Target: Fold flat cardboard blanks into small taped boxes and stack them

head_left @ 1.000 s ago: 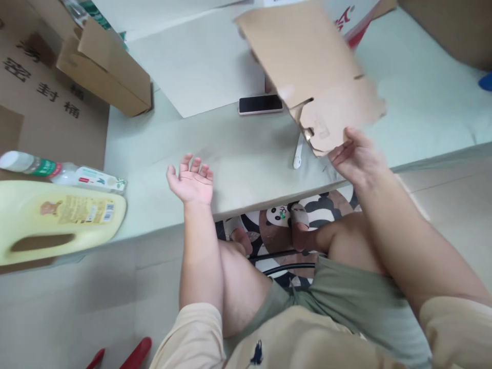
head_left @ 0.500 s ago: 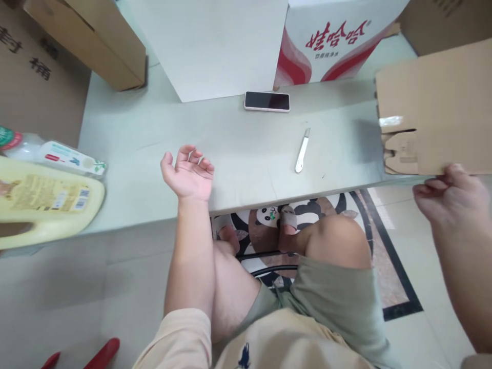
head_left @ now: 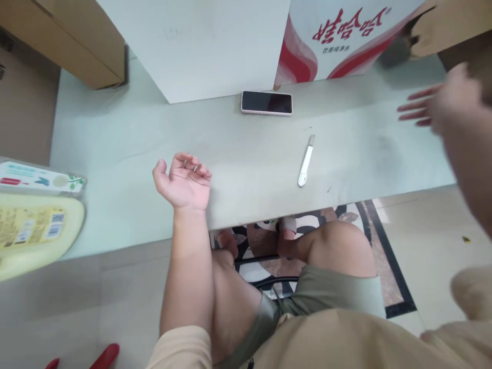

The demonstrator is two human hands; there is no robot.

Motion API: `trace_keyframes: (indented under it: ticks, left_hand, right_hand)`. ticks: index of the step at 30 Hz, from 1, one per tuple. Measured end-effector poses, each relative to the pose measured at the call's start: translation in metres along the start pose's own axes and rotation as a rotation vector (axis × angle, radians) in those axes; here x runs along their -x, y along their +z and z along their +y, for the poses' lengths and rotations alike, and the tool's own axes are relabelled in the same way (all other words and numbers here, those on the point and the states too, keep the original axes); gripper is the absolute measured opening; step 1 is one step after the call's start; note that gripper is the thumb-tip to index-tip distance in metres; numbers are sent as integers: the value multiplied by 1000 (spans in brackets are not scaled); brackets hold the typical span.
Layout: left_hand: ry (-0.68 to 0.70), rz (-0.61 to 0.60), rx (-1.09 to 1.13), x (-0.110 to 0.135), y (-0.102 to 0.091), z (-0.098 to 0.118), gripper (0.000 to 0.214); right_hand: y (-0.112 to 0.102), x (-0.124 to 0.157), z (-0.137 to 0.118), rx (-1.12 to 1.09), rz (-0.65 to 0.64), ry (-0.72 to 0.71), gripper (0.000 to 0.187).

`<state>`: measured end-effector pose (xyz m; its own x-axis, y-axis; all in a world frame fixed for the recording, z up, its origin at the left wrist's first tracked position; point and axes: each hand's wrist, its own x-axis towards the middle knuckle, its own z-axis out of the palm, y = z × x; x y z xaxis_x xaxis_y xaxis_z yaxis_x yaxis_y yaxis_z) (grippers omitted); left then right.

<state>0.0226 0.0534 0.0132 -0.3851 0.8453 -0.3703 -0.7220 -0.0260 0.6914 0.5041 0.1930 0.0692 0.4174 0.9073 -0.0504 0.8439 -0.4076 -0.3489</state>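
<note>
My left hand point(head_left: 184, 182) lies palm up over the table's near edge, fingers loosely curled and apart, with nothing in it. At the far right my right hand point(head_left: 438, 105) is reached out, smeared by motion, its fingers stretched and spread. Just beyond it is a flat brown cardboard piece point(head_left: 453, 25), tilted and partly out of frame; whether the hand touches it I cannot tell. Between the hands, on the pale table point(head_left: 246, 148), lies a white utility knife point(head_left: 306, 161) with its tip pointing away from me. A phone point(head_left: 266, 103) with a dark screen lies behind the knife.
A white carton with red waves point(head_left: 298, 56) stands at the back. Brown cardboard boxes point(head_left: 88, 51) are at the far left. A pale yellow jug point(head_left: 42, 230) and a clear-wrapped package point(head_left: 42, 176) lie at the left edge. My knees are below the table's front edge.
My right hand has moved away from me and opened from its grip on the cardboard, which has shifted to the far right corner. My left hand stays palm up. The view has shifted slightly.
</note>
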Motion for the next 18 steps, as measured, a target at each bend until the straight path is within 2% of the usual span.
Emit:
trace_keyframes:
  ticks: [1, 3, 5, 7, 10, 15, 18]
  left_hand:
    - [-1, -7, 12, -2, 0, 0, 46]
    - [-11, -28, 32, -3, -1, 0, 46]
    - [-30, -53, 42, -3, -2, -2, 47]
    - [-49, -83, 41, 2, -4, -3, 48]
    - [-53, -109, 28, 12, -6, -3, 48]
    - [-34, -56, 74, 27, -5, 5, 53]
    - [-28, -67, 102, 29, -6, 7, 51]
  right_hand:
    - [19, 22, -2, 29, -3, 28, 88]
    - [57, 67, 3, 90, -20, -12, 57]
    - [86, 99, 14, 130, -7, -81, 53]
    - [102, 112, 25, 186, 51, -147, 54]
    - [107, 111, 32, 257, 122, -186, 52]
    - [104, 108, 30, 302, 129, -171, 51]
    - [104, 110, 30, 312, 133, -179, 51]
